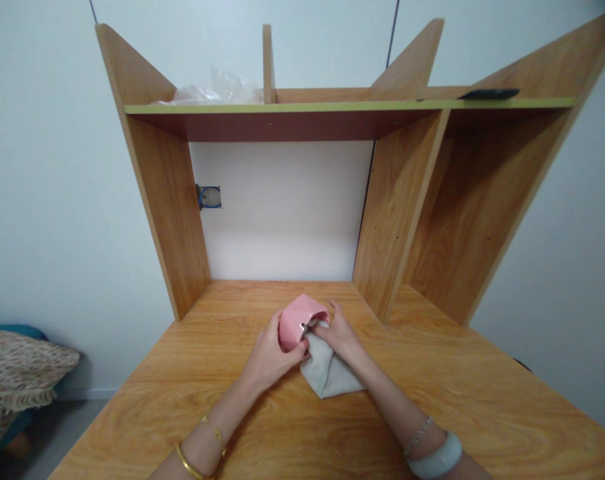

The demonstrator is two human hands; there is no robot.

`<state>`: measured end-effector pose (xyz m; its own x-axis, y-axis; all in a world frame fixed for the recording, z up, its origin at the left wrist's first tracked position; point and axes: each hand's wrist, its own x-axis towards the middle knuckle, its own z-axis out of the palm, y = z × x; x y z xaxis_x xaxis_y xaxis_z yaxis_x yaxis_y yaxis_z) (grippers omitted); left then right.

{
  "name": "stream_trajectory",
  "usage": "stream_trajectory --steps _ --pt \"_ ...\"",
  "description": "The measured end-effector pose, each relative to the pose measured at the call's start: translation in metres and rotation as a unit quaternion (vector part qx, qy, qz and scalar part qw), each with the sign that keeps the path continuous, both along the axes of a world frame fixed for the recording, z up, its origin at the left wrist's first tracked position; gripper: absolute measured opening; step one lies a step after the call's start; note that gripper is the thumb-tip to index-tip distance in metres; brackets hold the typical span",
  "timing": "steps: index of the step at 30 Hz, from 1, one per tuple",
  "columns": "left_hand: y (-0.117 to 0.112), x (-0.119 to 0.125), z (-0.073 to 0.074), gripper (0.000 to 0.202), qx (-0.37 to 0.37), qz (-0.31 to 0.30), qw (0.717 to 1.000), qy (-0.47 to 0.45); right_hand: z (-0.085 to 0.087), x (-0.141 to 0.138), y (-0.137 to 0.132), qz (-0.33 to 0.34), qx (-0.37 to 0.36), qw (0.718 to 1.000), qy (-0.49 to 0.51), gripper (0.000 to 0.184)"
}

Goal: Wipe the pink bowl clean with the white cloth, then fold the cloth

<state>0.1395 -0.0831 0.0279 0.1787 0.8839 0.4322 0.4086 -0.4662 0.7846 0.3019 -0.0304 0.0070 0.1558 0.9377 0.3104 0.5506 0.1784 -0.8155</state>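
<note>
A pink faceted ceramic-looking pot is tipped on its side above the wooden desk, its opening turned to the right and toward me. My left hand is wrapped round its left side, thumb near the rim. At the opening, my right hand grips a light grey cloth; its fingers reach partly inside the rim and are hidden there. The rest of the cloth hangs below the pot toward the desk top.
A wooden desk carries a shelf unit with upright panels at the back. Clear plastic bags and a flat black object lie on the upper shelf. An uncovered wall box with blue wire shows behind. A patterned fringed cloth covers something teal at left.
</note>
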Motion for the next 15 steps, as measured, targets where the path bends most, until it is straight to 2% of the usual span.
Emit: stream_trajectory --steps 3,7,15 --pt "0.000 -0.001 0.002 0.052 -0.007 0.006 1.000 0.016 0.009 0.005 -0.005 -0.029 -0.012 0.997 -0.067 0.077" --pt "0.002 -0.003 0.005 0.046 -0.020 0.033 0.999 0.022 0.017 0.003 -0.015 -0.033 -0.004 0.991 -0.132 0.076" --pt "0.005 -0.010 0.009 0.045 -0.001 0.046 0.998 0.050 0.020 -0.004 -0.019 -0.014 -0.007 0.990 -0.143 0.075"
